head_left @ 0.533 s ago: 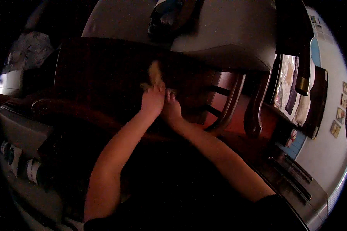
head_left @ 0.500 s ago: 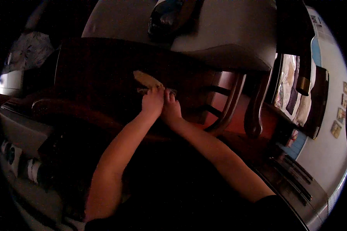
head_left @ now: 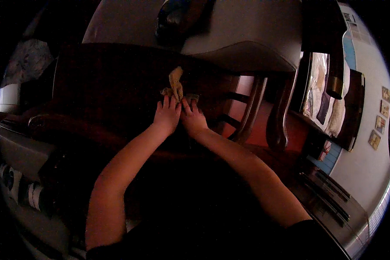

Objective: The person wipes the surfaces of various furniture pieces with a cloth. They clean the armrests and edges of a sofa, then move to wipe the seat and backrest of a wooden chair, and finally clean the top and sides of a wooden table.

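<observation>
A crumpled yellowish-brown cloth [head_left: 176, 82] lies on a dark wooden surface [head_left: 104, 78] in front of me, one end pointing away. My left hand [head_left: 167, 118] rests at its near edge, fingers stretched and slightly apart against the cloth. Close beside it, my right hand [head_left: 194, 121] also has its fingers extended, their tips at a darker, greenish part that may be the same cloth. The two hands nearly touch at the index fingers. Dim light hides what lies beneath the fingertips.
Beyond the wood is a pale grey cushioned seat [head_left: 247, 34] with a dark glossy object [head_left: 173, 19] on it. Curved wooden legs [head_left: 281, 112] stand to the right. Farther right are a plastic-wrapped bundle [head_left: 318, 86] and a pale wall [head_left: 355, 173] with small pictures.
The cloth's far end has swung from pointing left to pointing away from me and is more bunched. My fingers have straightened and spread from a closer grip. The view has shifted slightly.
</observation>
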The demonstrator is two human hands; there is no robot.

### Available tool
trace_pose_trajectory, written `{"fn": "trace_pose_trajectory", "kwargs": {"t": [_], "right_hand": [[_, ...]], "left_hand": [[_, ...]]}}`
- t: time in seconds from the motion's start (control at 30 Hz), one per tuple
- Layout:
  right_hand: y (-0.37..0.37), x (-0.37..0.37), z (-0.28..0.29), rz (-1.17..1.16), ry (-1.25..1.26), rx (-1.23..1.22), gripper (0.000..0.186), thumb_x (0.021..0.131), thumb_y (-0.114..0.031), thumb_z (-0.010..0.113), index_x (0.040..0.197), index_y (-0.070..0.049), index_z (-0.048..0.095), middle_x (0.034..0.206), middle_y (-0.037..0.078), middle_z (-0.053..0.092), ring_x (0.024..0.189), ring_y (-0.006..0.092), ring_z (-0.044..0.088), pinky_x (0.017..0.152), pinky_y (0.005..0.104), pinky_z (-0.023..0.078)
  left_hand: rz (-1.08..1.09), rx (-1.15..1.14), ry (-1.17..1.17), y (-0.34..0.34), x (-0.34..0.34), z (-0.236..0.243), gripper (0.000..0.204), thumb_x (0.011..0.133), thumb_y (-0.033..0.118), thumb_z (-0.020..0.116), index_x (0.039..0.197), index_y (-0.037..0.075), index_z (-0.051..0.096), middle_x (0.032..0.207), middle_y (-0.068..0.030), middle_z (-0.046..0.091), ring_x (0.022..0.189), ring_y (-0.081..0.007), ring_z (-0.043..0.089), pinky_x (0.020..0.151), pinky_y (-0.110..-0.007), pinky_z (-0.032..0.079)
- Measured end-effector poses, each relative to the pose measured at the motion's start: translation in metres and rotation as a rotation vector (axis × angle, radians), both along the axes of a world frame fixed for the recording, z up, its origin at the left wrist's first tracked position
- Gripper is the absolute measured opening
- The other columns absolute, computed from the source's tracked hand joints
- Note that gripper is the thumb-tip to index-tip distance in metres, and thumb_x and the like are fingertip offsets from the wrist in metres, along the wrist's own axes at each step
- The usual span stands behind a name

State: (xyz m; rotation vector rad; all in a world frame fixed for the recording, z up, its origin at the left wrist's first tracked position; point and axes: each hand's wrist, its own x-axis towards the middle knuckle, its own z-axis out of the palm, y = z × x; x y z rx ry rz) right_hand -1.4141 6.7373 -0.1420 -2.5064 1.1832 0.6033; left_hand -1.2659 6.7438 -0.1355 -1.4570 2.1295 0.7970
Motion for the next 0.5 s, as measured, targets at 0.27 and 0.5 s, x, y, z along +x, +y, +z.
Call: {"fn": "trace_pose_trajectory", "kwargs": {"t": [0.27, 0.5], "right_hand": [[-0.073, -0.043, -0.023, -0.187, 0.227, -0.219, 0.055, 0.082, -0.025, 0.058, 0.133, -0.008, 0.046, 0.147, 0.016, 0.026, 0.129, 0.0351, 0.036, 0.100, 0.0461, 0.038], [-0.052, -0.042, 0.011, -0.139, 0.497, 0.257, 0.036, 0.086, -0.023, 0.054, 0.116, -0.002, 0.056, 0.116, 0.017, 0.060, 0.099, 0.0336, 0.063, 0.076, 0.0446, 0.054]], "left_hand": [[0.101, -0.071, 0.102, -0.061, -0.010, -0.002, 0.069, 0.080, 0.016, 0.062, 0.143, 0.023, 0.034, 0.155, -0.0111, 0.013, 0.141, -0.0356, 0.012, 0.108, -0.055, 0.021], [-0.148, -0.126, 0.103, -0.027, -0.039, -0.021, 0.049, 0.086, 0.020, 0.054, 0.134, 0.015, 0.046, 0.148, -0.0115, 0.030, 0.136, -0.0363, 0.025, 0.106, -0.054, 0.027]]}}
